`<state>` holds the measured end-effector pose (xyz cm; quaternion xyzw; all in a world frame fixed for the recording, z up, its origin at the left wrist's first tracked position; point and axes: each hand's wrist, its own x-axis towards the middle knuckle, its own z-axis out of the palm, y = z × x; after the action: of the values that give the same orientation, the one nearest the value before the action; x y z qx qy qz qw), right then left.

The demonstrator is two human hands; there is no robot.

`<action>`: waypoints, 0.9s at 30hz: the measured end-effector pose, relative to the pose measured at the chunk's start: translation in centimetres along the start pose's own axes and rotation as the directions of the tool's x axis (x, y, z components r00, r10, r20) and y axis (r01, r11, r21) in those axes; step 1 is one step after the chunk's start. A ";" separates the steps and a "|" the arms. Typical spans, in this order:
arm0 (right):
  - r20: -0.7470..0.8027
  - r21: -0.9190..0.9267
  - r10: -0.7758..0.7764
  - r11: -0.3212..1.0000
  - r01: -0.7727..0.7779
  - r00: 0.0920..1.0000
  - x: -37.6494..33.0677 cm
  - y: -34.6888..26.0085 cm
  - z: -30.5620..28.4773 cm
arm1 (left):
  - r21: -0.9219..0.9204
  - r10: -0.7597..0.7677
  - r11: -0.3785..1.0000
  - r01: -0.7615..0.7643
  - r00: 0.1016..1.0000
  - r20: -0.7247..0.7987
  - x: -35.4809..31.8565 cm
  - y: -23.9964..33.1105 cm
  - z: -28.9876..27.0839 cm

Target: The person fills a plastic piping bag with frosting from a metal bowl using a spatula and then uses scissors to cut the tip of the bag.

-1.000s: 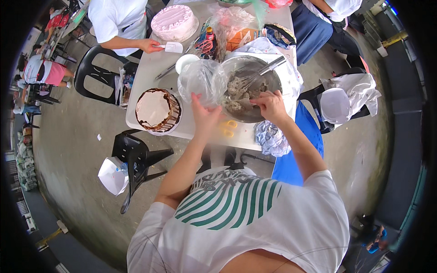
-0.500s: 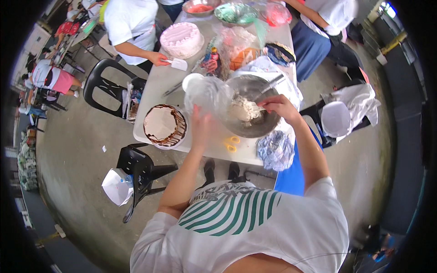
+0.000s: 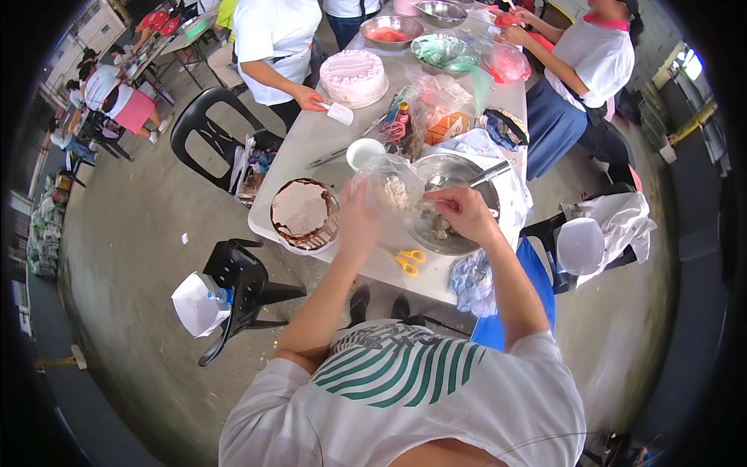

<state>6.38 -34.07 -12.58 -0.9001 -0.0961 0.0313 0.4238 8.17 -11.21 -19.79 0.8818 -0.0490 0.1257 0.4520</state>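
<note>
- The person's left hand [image 3: 358, 222] is curled around the side of a clear, crumpled plastic bag [image 3: 387, 194], fingers closed on the film, holding it up at the near rim of the bowl.
- The right hand [image 3: 465, 214] is bent over the bowl with its fingers drawn together in a narrow pinch; whether anything is held between them I cannot tell.
- That round, shiny metal mixing bowl [image 3: 467, 175] sits on the long pale table [image 3: 311, 148], right in front of the person, with pale grey-white cream clumped inside and a metal utensil handle [image 3: 489, 173] leaning on its far rim.
- Some of the same pale cream shows inside the bag.
- Just left of the bag stands a round cake with a dark chocolate-brown side and a pale top [image 3: 303, 214], on a white board.
- Yellow-handled scissors [image 3: 408, 262] lie on the table edge, just below the bowl.
- A small white cup [image 3: 362, 152] stands beyond the bag.
- Farther up the table is a round pink-frosted cake [image 3: 354, 76], with another person's hand [image 3: 311, 100] beside it and a white scraper [image 3: 340, 114] close by.
- An orange box in a clear wrap [image 3: 447, 123] lies beyond the bowl.
- At the far end, a metal bowl of red cream [image 3: 391, 31] and a bowl of green cream [image 3: 443, 50] sit side by side.
</note>
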 end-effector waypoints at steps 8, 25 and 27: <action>-0.062 -0.721 -0.252 0.680 0.132 0.966 1.6 -3.1 4.3 | 0.025 0.233 0.972 -0.233 0.972 -0.024 0.0 -0.6 -0.7; 0.211 -0.806 -0.525 0.384 0.451 0.825 4.1 -6.8 7.0 | -0.505 0.254 0.824 -0.256 0.964 -0.074 1.0 -4.3 2.9; 0.213 -0.780 -0.491 0.435 0.450 0.845 3.2 -6.7 5.6 | -0.622 0.222 0.761 -0.182 0.975 -0.014 0.9 -3.9 3.0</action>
<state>7.79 -25.01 -10.88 -0.9282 -0.3359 -0.1555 -0.0380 10.30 -11.35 -24.28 0.6773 -0.1959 0.1237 0.6983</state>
